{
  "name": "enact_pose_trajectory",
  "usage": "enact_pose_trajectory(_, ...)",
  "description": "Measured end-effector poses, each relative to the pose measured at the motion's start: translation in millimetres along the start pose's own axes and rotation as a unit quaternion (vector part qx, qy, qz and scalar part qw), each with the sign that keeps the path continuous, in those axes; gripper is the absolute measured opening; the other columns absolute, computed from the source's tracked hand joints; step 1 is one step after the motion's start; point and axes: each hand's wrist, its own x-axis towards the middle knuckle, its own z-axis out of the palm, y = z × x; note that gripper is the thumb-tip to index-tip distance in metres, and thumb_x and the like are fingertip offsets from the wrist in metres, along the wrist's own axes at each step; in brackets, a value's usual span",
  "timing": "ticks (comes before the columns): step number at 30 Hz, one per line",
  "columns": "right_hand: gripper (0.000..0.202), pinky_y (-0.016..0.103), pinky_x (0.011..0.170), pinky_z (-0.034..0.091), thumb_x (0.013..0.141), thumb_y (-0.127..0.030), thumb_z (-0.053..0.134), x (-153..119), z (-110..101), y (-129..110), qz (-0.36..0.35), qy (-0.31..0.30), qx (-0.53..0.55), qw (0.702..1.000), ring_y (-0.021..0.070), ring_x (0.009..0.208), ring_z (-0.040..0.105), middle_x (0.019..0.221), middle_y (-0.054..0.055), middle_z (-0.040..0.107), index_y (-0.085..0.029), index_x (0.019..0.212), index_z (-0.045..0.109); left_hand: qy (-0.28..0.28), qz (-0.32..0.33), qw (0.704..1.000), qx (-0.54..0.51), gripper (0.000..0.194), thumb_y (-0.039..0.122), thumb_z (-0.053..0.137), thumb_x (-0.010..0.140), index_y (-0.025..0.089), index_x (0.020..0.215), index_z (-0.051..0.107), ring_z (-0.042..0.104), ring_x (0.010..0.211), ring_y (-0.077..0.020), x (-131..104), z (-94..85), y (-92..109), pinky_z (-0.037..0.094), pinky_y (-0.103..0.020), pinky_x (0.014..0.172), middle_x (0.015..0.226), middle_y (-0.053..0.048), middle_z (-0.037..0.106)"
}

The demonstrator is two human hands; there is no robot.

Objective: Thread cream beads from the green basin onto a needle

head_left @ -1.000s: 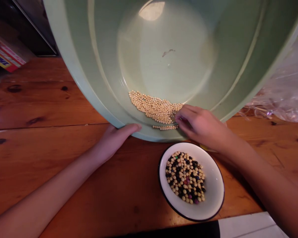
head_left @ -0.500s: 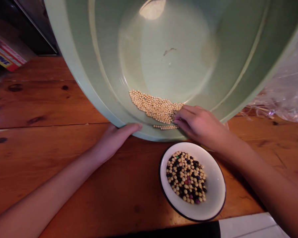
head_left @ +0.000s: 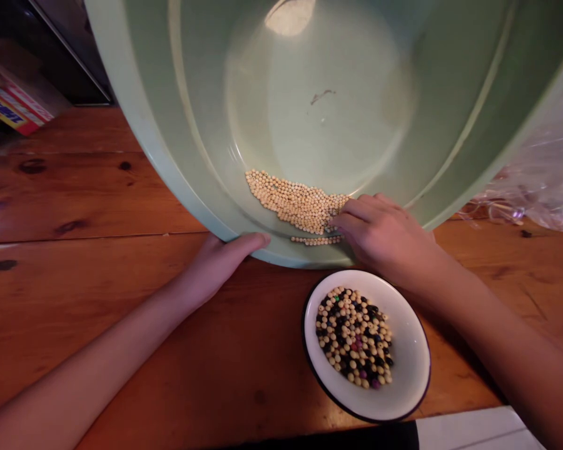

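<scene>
A big pale green basin (head_left: 164,162) is tilted toward me over the wooden table. My left hand (head_left: 228,256) grips its near rim, thumb inside and the other fingers hidden beneath. Cream-coloured beads (head_left: 300,203) lie heaped low in the basin, with a short row of them along a groove nearer the rim. My right hand (head_left: 380,231) reaches in over the right end of the heap. Its fingers are curled down at the beads, and what lies under the fingertips is hidden. Below it stands a white dark-rimmed bowl (head_left: 408,369) holding mixed cream, black and some coloured beads (head_left: 354,337).
The wooden table (head_left: 75,300) runs beneath everything. Clear crumpled plastic (head_left: 544,181) lies at the right, beside the basin. A cardboard box (head_left: 21,103) with a bright printed label stands at the far left.
My right hand has shifted slightly to the right at the bead heap, its fingers a little more bunched. My left hand keeps its hold on the basin's rim.
</scene>
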Motion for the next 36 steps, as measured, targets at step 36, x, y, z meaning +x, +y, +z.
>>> enact_pose_trajectory(36,0.036,0.024,0.052,0.033,0.093,-0.020,0.028,0.2,-2.5,3.9,0.097,0.054,0.756,0.645,0.0104,0.048,0.029,0.061,-0.008,0.027,-0.021,0.129,0.036,-0.025,0.001,0.999,-0.022,0.051,0.039,0.068,0.073,0.018,0.118,0.061,0.052,0.125,-0.0298,0.5,2.6,2.0,0.038,-0.046,0.110,0.123,-0.007,0.066)
